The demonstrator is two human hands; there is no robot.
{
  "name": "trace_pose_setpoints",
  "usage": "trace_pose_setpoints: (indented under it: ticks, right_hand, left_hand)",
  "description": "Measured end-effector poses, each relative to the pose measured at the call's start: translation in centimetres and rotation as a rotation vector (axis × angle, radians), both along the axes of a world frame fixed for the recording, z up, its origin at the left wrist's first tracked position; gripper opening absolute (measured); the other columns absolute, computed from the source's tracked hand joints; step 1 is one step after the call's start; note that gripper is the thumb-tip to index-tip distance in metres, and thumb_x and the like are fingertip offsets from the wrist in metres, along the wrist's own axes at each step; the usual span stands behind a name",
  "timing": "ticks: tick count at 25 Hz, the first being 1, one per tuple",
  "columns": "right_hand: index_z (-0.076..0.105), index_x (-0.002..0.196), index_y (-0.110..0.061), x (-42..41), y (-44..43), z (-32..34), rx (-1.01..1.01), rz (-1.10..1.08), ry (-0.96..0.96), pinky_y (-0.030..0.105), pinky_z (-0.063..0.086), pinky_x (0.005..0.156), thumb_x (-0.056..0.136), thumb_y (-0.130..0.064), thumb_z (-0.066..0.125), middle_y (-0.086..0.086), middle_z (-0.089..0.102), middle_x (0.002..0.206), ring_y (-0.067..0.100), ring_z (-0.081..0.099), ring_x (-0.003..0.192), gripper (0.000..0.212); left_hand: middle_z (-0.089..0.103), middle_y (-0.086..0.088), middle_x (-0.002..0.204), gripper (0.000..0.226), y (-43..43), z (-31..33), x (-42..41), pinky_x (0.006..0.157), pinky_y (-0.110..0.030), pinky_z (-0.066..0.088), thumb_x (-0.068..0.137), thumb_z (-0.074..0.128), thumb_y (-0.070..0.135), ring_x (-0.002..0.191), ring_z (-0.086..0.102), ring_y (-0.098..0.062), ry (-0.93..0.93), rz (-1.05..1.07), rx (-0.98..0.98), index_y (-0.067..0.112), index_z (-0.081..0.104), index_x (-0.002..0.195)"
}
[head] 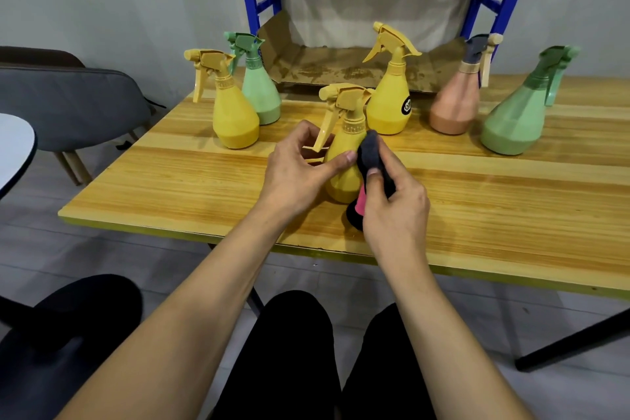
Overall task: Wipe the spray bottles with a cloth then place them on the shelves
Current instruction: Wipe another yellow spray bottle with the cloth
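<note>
Head view: left hand point(296, 174) around yellow bottle point(345, 147), right hand point(395, 211) around dark cloth point(370, 153).

round black-and-white label on rear yellow spray bottle point(389, 102), marking unreadable, no other text

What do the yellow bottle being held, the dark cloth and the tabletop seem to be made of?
The held yellow spray bottle looks like matte plastic: even colour, moulded trigger. The cloth seems soft, fuzzy fabric, dark grey with a pink part, bunched in the right hand. The table top: glossy wood or wood-look laminate, grain stripes, faint sheen.
</note>
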State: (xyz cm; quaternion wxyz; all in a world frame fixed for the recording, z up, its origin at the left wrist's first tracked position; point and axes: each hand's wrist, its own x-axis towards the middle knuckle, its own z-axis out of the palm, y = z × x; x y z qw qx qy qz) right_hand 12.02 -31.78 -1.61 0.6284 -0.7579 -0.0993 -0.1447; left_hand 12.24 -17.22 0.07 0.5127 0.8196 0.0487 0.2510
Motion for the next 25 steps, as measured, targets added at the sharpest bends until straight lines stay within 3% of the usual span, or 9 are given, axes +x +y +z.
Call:
trace_pose_setpoints:
  ticks: [5, 10, 16, 18, 20, 23, 25]
  right_hand:
    - [0.057, 0.144, -0.026, 0.2, -0.6, -0.2, -0.003, 0.018, 0.039, 0.017, 0.042, 0.106, 0.103, -0.011, 0.051, -0.008, 0.063, 0.138, 0.008, 0.057, 0.128, 0.044]
    - [0.056, 0.144, -0.029, -0.4, 0.2, 0.6, 0.006, 0.027, -0.043, 0.028, 0.042, 0.111, 0.101, -0.013, 0.054, -0.008, 0.06, 0.143, 0.006, 0.053, 0.133, 0.045]
    - [0.056, 0.144, -0.03, -0.9, -0.2, -0.2, -0.023, -0.024, 0.035, 0.02, 0.044, 0.105, 0.101, -0.016, 0.057, -0.007, 0.062, 0.14, 0.008, 0.058, 0.127, 0.045]
    - [0.056, 0.144, -0.031, -0.8, 0.1, -0.1, -0.006, 0.0, -0.011, 0.015, 0.039, 0.109, 0.1, -0.017, 0.059, -0.007, 0.059, 0.144, 0.005, 0.053, 0.134, 0.046]
    - [0.054, 0.145, -0.031, -0.7, 0.3, 0.0, -0.007, 0.033, -0.055, 0.011, 0.034, 0.112, 0.101, -0.018, 0.058, -0.009, 0.056, 0.147, -0.001, 0.047, 0.137, 0.046]
    - [0.055, 0.144, -0.028, -0.3, -0.2, -0.2, -0.024, 0.019, -0.007, -0.005, 0.035, 0.088, 0.102, -0.018, 0.056, -0.022, 0.067, 0.124, -0.026, 0.053, 0.107, 0.043]
    - [0.057, 0.143, -0.026, 0.0, -0.5, -0.1, -0.021, 0.025, -0.007, -0.006, 0.036, 0.083, 0.102, -0.017, 0.056, -0.031, 0.065, 0.116, -0.031, 0.051, 0.098, 0.042]
  left_hand:
    - [0.068, 0.004, 0.119, 0.054, 1.7, 0.6, 0.1, 0.095, -0.038, 0.057, 0.088, 0.068, 0.06, 0.108, 0.065, -0.007, 0.064, -0.129, 0.138, 0.032, 0.064, 0.134]
    - [0.07, -0.006, 0.115, 0.035, 2.2, 0.6, 0.7, 0.092, -0.042, 0.058, 0.092, 0.071, 0.048, 0.1, 0.068, -0.007, 0.034, -0.157, 0.161, 0.036, 0.07, 0.126]
    - [0.071, 0.001, 0.108, 0.027, 1.9, 0.8, 0.4, 0.071, -0.008, 0.047, 0.09, 0.075, 0.048, 0.092, 0.065, 0.008, 0.045, -0.124, 0.129, 0.05, 0.066, 0.116]
    - [0.071, 0.0, 0.104, 0.026, 1.5, 0.7, 0.4, 0.073, -0.012, 0.048, 0.09, 0.077, 0.042, 0.087, 0.066, 0.006, 0.027, -0.11, 0.124, 0.052, 0.064, 0.11]
    - [0.072, 0.001, 0.104, 0.024, 1.3, 0.5, 0.5, 0.083, -0.026, 0.054, 0.088, 0.076, 0.041, 0.092, 0.068, 0.0, -0.006, -0.093, 0.111, 0.048, 0.065, 0.109]
    - [0.073, 0.009, 0.121, 0.023, 1.7, 0.6, 0.4, 0.098, -0.043, 0.058, 0.095, 0.072, 0.039, 0.111, 0.07, -0.008, -0.003, -0.153, 0.013, 0.027, 0.072, 0.115]
    - [0.073, 0.014, 0.119, 0.015, 1.8, 0.9, 0.4, 0.097, -0.041, 0.059, 0.098, 0.07, 0.037, 0.112, 0.069, -0.005, -0.002, -0.176, 0.004, 0.028, 0.071, 0.11]
